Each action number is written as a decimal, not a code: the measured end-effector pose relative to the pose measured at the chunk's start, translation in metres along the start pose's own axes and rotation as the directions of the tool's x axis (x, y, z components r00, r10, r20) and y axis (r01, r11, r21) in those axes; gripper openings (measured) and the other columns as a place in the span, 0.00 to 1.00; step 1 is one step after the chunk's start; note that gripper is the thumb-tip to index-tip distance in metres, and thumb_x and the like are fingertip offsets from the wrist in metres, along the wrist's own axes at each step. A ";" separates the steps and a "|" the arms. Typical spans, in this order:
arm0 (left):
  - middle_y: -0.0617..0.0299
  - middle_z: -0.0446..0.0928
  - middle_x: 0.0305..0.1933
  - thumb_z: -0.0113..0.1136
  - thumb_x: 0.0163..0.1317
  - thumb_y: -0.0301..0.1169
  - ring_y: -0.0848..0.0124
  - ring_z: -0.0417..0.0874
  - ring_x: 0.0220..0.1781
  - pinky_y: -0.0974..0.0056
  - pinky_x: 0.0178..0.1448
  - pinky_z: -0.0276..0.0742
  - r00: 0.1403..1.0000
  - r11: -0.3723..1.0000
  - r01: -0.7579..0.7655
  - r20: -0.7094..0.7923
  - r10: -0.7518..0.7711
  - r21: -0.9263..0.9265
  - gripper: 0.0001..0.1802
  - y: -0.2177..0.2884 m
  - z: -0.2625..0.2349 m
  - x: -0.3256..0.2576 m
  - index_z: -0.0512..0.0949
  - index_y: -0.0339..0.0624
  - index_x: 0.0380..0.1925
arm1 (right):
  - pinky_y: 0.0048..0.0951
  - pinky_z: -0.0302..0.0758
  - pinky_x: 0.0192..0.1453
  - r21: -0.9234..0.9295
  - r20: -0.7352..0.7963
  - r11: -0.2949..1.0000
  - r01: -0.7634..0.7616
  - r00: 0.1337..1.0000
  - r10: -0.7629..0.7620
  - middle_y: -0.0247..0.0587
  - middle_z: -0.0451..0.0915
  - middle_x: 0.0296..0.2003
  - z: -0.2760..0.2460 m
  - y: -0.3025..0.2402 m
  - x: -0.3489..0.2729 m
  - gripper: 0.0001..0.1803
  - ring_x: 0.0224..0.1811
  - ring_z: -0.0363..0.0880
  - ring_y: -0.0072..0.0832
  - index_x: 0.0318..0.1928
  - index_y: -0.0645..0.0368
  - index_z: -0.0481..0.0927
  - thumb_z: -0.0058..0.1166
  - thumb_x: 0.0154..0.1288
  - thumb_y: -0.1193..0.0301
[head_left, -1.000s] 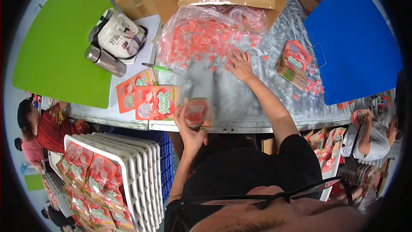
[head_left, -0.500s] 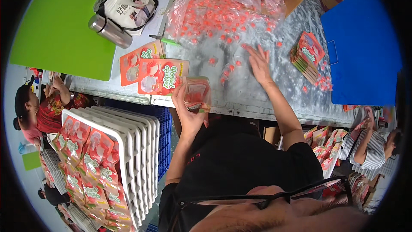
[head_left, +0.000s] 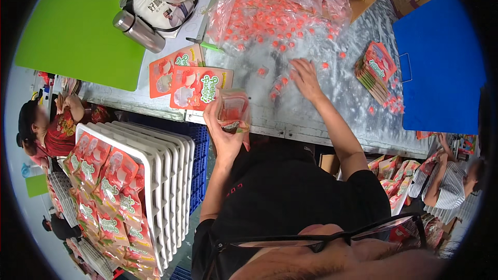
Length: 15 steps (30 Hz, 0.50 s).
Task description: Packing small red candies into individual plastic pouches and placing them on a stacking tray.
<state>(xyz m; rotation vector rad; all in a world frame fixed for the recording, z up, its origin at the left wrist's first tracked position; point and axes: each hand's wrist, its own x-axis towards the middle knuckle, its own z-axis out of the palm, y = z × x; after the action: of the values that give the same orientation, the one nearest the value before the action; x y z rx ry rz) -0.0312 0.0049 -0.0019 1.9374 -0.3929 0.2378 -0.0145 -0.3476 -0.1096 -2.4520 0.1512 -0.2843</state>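
Note:
My left hand [head_left: 224,137] is closed around a red and clear pouch [head_left: 233,108] at the table's near edge. The pouch's mouth looks spread. Over the grey table, my right hand [head_left: 307,82] reaches out with its fingers extended, palm down. Beside its fingertips lies a small cluster of red wrapped pieces [head_left: 280,84]; whether the fingers touch them I cannot tell. One more wrapped piece [head_left: 261,71] lies to the left. Two flat printed red pouches [head_left: 196,89] overlap just beyond my left hand. A large clear plastic bag [head_left: 275,13] spills many red pieces at the back.
A stack of printed pouches [head_left: 377,70] stands at right beside a blue panel [head_left: 441,62]. Green-handled scissors or snips [head_left: 208,46], a steel flask [head_left: 139,31] and a tote bag [head_left: 161,4] sit left. White trays of filled pouches [head_left: 171,192] rise at lower left. Co-workers are on both sides.
My right hand has shifted slightly left toward the red pieces, and its fingers are drawn closer together. My left hand still holds the pouch. The whole view has turned slightly.

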 end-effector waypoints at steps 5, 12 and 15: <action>0.43 0.65 0.70 0.73 0.45 0.22 0.46 0.67 0.74 0.47 0.78 0.65 1.000 1.000 -0.007 0.000 0.007 -0.016 0.50 -0.002 0.001 0.001 0.66 0.40 0.74 | 0.68 0.40 0.85 -0.187 0.037 0.956 0.225 0.974 -0.222 0.45 0.61 0.79 0.015 -0.042 -0.020 0.39 0.83 0.50 0.59 0.77 0.42 0.69 0.63 0.69 0.49; 0.44 0.62 0.71 0.73 0.41 0.21 0.46 0.66 0.75 0.47 0.78 0.66 0.996 0.991 -0.082 0.016 0.084 -0.107 0.52 -0.006 0.007 0.006 0.66 0.40 0.73 | 0.68 0.51 0.81 -0.196 0.189 0.887 0.418 0.904 -0.384 0.42 0.68 0.73 0.032 -0.081 0.009 0.39 0.78 0.59 0.52 0.71 0.44 0.76 0.71 0.60 0.52; 0.45 0.61 0.72 0.72 0.40 0.20 0.46 0.65 0.76 0.47 0.78 0.66 0.985 0.977 -0.165 0.026 0.170 -0.134 0.52 -0.001 0.007 0.006 0.66 0.40 0.72 | 0.59 0.67 0.71 -0.196 0.109 0.865 0.462 0.887 -0.449 0.39 0.76 0.62 0.041 -0.071 0.007 0.28 0.67 0.70 0.45 0.60 0.47 0.82 0.71 0.60 0.56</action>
<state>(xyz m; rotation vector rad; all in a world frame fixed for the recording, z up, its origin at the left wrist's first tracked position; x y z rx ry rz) -0.0255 -0.0027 -0.0032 1.7834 -0.5839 0.2784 0.0052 -0.2689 -0.0952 -2.6870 -0.4586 -0.4157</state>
